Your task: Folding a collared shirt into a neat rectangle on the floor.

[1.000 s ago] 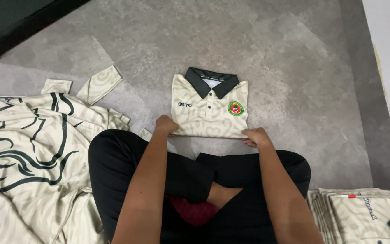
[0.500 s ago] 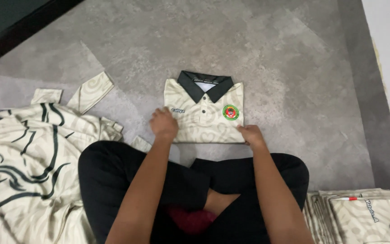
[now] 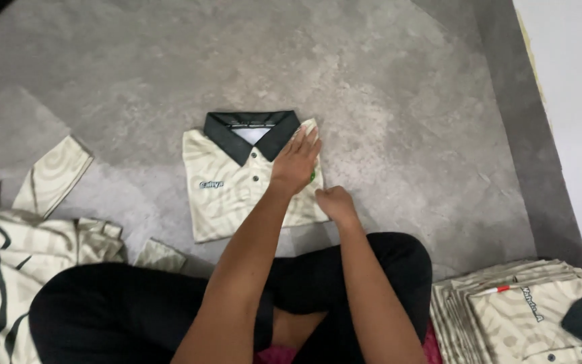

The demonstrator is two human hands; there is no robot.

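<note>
A folded cream polo shirt [image 3: 230,195] with a dark collar lies face up on the grey floor in front of my crossed legs in black trousers [image 3: 136,310]. My left hand [image 3: 296,162] reaches across and rests flat on the shirt's right chest, fingers stretched out toward the collar and covering the badge. My right hand [image 3: 335,202] sits at the shirt's lower right corner with its fingers curled on the edge of the cloth.
A stack of folded matching shirts [image 3: 520,310] lies at my right knee. A heap of unfolded cream shirts [image 3: 8,269] with dark stripes spreads at the left, one sleeve [image 3: 52,175] reaching onto the floor. A white wall [image 3: 574,101] runs along the right.
Both hands were on the shirt's lower edge. My left hand has slid up and right onto the chest; my right hand stays at the lower right corner. The view has shifted right.
</note>
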